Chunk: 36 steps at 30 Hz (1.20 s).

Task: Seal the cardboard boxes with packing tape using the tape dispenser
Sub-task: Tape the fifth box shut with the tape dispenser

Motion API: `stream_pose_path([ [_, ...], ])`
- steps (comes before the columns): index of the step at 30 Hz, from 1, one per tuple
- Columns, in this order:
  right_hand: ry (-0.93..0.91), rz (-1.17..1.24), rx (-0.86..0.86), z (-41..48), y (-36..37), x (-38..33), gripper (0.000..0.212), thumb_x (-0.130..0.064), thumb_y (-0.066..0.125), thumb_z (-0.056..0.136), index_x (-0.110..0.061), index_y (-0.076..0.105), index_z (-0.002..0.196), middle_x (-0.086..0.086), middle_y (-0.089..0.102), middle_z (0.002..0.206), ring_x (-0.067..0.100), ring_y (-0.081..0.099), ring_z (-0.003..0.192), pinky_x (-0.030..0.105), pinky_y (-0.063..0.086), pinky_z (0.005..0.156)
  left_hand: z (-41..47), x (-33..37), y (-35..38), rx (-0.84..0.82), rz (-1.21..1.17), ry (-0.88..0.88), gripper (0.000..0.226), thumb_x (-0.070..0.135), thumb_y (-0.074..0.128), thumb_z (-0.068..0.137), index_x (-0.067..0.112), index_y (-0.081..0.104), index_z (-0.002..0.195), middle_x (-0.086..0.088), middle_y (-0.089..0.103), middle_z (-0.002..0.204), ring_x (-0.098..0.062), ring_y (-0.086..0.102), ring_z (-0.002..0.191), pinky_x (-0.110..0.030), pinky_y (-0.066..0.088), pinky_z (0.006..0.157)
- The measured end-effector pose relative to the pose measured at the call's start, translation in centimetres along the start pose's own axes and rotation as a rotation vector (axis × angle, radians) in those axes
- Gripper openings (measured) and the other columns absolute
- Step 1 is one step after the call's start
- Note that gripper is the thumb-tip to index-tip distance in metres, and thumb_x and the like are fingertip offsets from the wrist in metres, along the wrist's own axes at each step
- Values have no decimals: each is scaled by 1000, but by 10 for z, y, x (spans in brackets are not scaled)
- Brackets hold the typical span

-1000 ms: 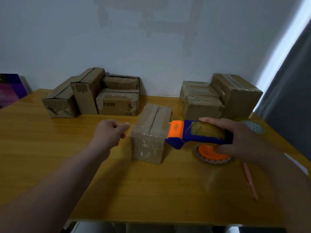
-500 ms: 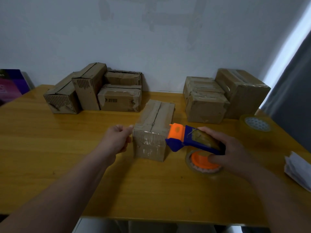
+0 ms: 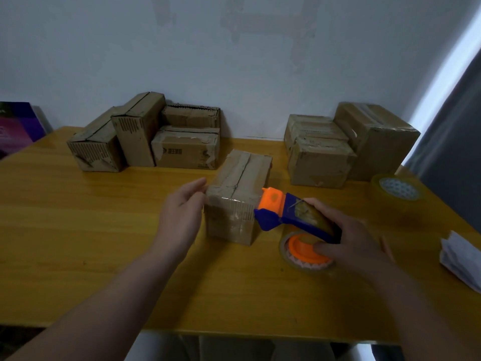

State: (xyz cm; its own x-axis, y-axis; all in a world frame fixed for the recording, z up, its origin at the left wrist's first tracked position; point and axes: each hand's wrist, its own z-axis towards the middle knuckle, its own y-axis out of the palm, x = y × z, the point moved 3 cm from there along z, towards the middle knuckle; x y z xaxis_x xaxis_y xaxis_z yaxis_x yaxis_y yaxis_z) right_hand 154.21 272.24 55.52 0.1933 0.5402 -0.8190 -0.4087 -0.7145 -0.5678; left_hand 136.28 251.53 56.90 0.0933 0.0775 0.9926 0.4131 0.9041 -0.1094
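My right hand [image 3: 348, 241] grips the tape dispenser [image 3: 294, 217], with my fingers curled round it. Its orange front is right by the near right corner of the box [image 3: 239, 183], which sits in the middle of the table [image 3: 78, 230]. My left hand [image 3: 179, 217] is flat with straight fingers at the box's left side. I cannot tell if it touches.

The box looks small and light. If I push the tape on before my left hand holds it firm, I think it slides away. Then the tape could go on crooked and miss the crack [image 3: 243, 169] along the top.
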Motion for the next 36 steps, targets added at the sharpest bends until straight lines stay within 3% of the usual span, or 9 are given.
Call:
stream_pose_path([
  [3,0,15,16,0,7,1,88,4,72,75,-61,35,120,-27,44,120,-13,49,104,4,45,70,-9,3,5,-91,67,53,62,10,50,93,24,28,148,15,48,128,-1,44,112,-13,37,82],
  [7,-32,-35,71,-2,19,-2,84,-14,74,69,-64,29,119,-22,48,119,-5,51,105,8,47,69,2,12,-6,-225,290,84,81,16,58,90,30,7,152,3,46,143,-1,45,106,-10,36,73],
  [9,-43,-61,85,-3,26,-3,88,-6,74,73,-63,28,122,-12,49,123,2,51,107,12,46,72,7,21,-12,-278,604,175,88,24,62,88,32,1,151,0,42,146,-6,50,108,-15,40,80],
  [11,-53,-73,97,-4,32,-3,88,-5,73,74,-61,28,125,-9,49,125,3,51,109,13,46,75,9,28,-12,-301,949,360,92,28,65,86,32,-2,150,0,33,151,-15,44,124,-27,39,99],
  [13,-61,-89,111,-5,35,-5,88,-8,74,75,-59,27,129,-11,49,123,0,51,106,10,46,73,7,32,-2,-396,1141,547,91,28,64,86,32,0,150,7,12,158,-11,17,143,-30,14,116],
  [16,-68,-123,118,-6,37,-6,87,-12,75,75,-56,25,132,-15,47,120,1,48,106,10,45,70,8,25,11,-546,1277,644,83,27,59,90,33,2,149,15,2,157,-4,2,143,-29,-2,116],
  [23,-75,-73,98,-15,26,-11,83,-13,77,75,-55,32,131,-16,49,123,-3,51,105,10,49,67,14,11,10,-477,1182,708,75,27,58,89,38,9,146,16,16,155,-3,11,143,-26,4,114],
  [29,-102,-71,47,-30,7,-26,86,-22,82,69,-63,31,124,-39,39,115,-17,48,103,4,46,68,15,11,13,-428,1113,711,62,24,54,93,37,22,144,16,25,152,-2,18,140,-27,10,116],
  [36,-69,-149,13,-41,-10,-22,87,-22,83,69,-67,30,120,-33,46,114,-8,52,104,17,54,72,15,10,14,-381,1075,737,60,22,57,91,33,29,143,13,32,149,-1,22,137,-24,9,111],
])
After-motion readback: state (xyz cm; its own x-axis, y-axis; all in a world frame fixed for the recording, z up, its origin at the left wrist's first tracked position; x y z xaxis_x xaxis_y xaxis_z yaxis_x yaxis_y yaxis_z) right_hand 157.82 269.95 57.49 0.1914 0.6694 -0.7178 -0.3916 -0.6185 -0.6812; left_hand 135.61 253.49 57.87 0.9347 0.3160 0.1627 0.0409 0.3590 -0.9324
